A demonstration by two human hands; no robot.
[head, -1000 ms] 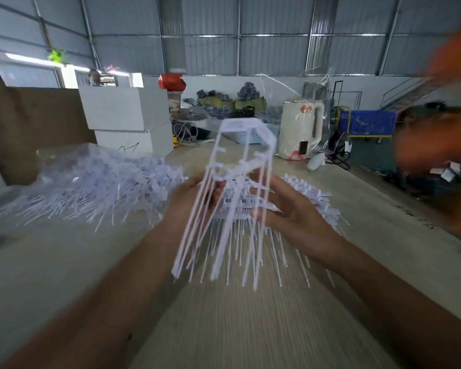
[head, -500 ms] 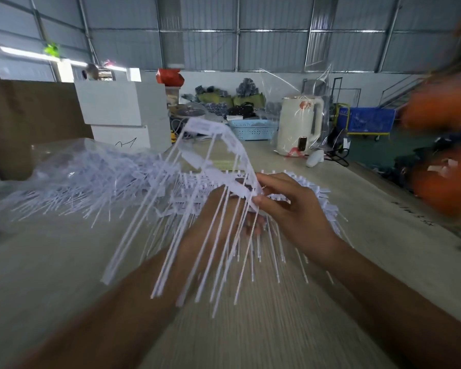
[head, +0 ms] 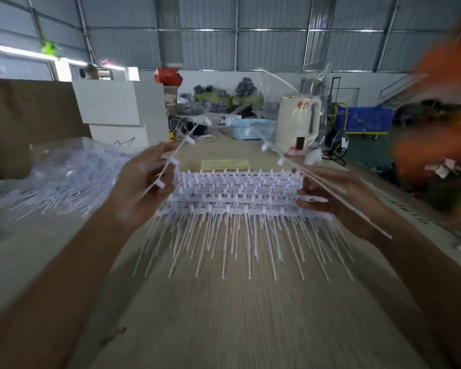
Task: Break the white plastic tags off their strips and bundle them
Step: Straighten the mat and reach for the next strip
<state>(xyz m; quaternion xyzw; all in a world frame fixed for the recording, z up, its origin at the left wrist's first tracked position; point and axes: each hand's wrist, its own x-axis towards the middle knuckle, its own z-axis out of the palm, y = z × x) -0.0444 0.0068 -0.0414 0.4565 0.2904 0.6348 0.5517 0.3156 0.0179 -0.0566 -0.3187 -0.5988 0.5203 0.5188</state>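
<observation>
- A long pale worktop (head: 237, 315) with a fine wood-grain look runs away from the viewer toward a far wall.
- Two bare hands are held apart above it. The left hand (head: 144, 187) and the right hand (head: 338, 198) each close on one end of a thin white strip (head: 186, 139) bent into an arch between them; blur hides the exact grip.
- Below the arch, between the hands, a stack of tags (head: 237, 198) lies on the worktop, its thin stems fanning toward the viewer.
- To the left, a loose pile of tags (head: 64, 187) lies on the worktop in clear plastic.
- A yellow paper (head: 225, 164) lies flat just beyond the stack.
- Farther back on the worktop stand a cream kettle (head: 298, 121) and a pale blue basket (head: 248, 129).
- White boxes (head: 117, 113) stand at the back left, beside a brown board (head: 24, 123).
- The room is a shed with grey corrugated metal walls (head: 250, 35).
- A blue cart (head: 367, 121) stands at the back right.
- A blurred orange shape (head: 442, 102) fills the right edge.
</observation>
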